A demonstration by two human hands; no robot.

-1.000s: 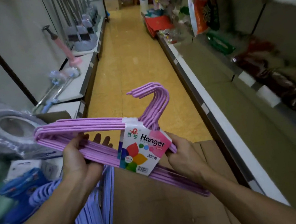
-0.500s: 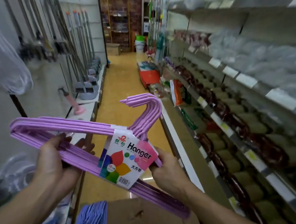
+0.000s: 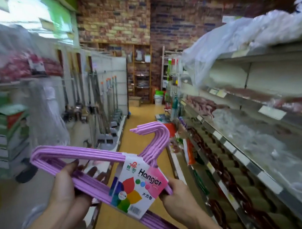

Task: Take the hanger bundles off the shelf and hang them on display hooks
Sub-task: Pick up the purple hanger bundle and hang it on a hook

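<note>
The left hand has its grip closed round the lower bars of the bundle of lilac plastic clothes hangers: the palm lies against the near side, the thumb reaches up toward the upper bars, and the fingertips show through the triangle from the far side. The right hand grips the bundle just below its printed cardboard label, fingers curled tight round the lower bars where they run down toward the bottom edge of the view; its thumb tip touches the label's right corner.

The bundle is held in the air between both hands, above the yellow floor of the shop aisle and touching no shelf. It is tilted, its left shoulder raised and its long lower side sloping down to the right. The hooks lie stacked together and curve up and over to the left, above the label. The label wraps the neck of the bundle; it is white with a pink corner, a flower of coloured petals, the word "Hanger", and a barcode at its lower edge.

To the right run long metal shelves with blurred packaged goods; to the left, a rack of upright long-handled mops stands beside the aisle. A brick-patterned wall closes the far end.
</note>
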